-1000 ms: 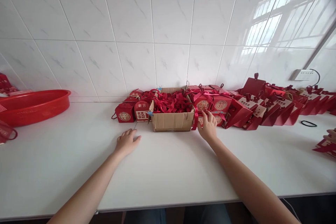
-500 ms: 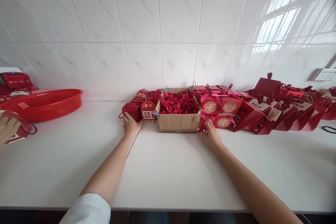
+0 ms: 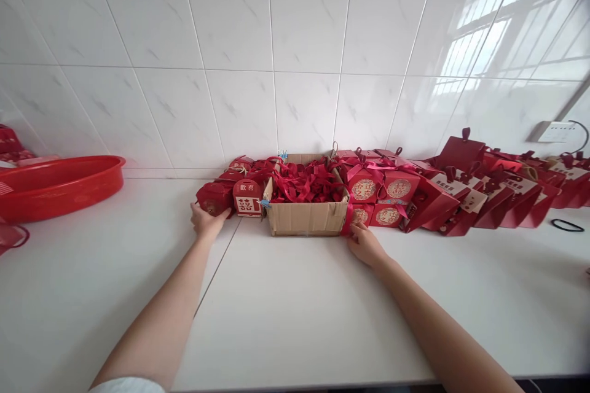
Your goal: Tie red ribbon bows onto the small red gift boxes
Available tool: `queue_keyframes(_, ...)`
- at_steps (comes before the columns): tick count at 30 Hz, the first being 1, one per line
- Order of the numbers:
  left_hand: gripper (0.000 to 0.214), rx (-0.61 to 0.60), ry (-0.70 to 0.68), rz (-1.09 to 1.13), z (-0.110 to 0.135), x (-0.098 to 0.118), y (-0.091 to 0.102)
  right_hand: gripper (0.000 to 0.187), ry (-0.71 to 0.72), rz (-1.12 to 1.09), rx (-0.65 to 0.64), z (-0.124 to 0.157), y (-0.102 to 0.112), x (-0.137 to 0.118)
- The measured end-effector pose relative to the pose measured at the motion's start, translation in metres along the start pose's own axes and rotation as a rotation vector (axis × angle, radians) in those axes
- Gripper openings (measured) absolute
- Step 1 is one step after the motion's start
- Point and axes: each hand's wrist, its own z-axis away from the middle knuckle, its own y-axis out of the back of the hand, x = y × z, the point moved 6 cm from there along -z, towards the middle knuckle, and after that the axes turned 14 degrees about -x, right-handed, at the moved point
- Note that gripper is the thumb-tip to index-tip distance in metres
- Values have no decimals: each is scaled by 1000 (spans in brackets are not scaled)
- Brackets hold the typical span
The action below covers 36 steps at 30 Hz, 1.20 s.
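My left hand (image 3: 208, 224) is around the lower front of a dark red gift box (image 3: 214, 198), its fingers at the left side and the thumb at the right. Beside that box stands a red gift box with a white double-happiness panel (image 3: 247, 199). A cardboard box (image 3: 308, 220) full of red ribbons (image 3: 304, 181) sits between my hands. My right hand (image 3: 367, 244) has its fingers bent at the cardboard box's right front corner, against a hanging red ribbon and a red gift box with a gold round print (image 3: 362, 215). What those fingers pinch is hidden.
Several stacked red gift boxes (image 3: 402, 189) and a row of red gift bags (image 3: 498, 196) line the tiled wall on the right. A red plastic basin (image 3: 69, 187) stands at the left. A black loop (image 3: 566, 225) lies far right on the white table (image 3: 295, 307).
The view has shifted to the right. My left hand and the dark red gift box have moved slightly left, away from the cardboard box. Another person's hand at the far left has left the view.
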Motion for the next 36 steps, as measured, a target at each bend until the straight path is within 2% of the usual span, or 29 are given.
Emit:
queue_keyframes(3,113,49,-33,-36,1,2,5,12,37,-16,-34,-1,2,0)
queue_keyframes(8,102,115,19,-68,14,3,10,16,52,-40,-63,0,5,-1)
queue_keyframes(12,100,11,20,-55,32,5,6,19,65,-58,-78,2,6,-4)
queue_keyframes(14,99,-2,6,-3,41,6,7,19,66,-63,-82,3,6,-6)
queue_keyframes(17,93,97,29,237,52,3,16,21,71,-68,-88,3,6,-6)
queue_keyframes(19,88,148,-35,404,60,10,24,22,75,-71,-92,3,6,-5)
queue_keyframes(20,85,162,-115,450,64,17,29,22,76,-73,-93,3,6,-5)
queue_keyframes(22,79,190,-316,447,77,33,40,21,78,-77,-97,3,6,-5)
queue_keyframes(24,75,213,-457,406,94,46,50,22,81,-82,-101,3,6,-5)
queue_keyframes(27,71,146,-576,451,115,56,53,23,84,-90,-104,3,5,-5)
queue_keyframes(29,67,16,-613,496,124,63,47,24,82,-95,-105,4,5,-5)
queue_keyframes(32,57,-127,-564,544,130,70,40,24,81,-104,-108,4,5,-5)
queue_keyframes(33,55,-126,-542,564,130,70,41,24,81,-108,-109,4,5,-5)
queue_keyframes(36,61,-28,-538,613,135,72,52,25,84,-121,-112,4,5,-5)
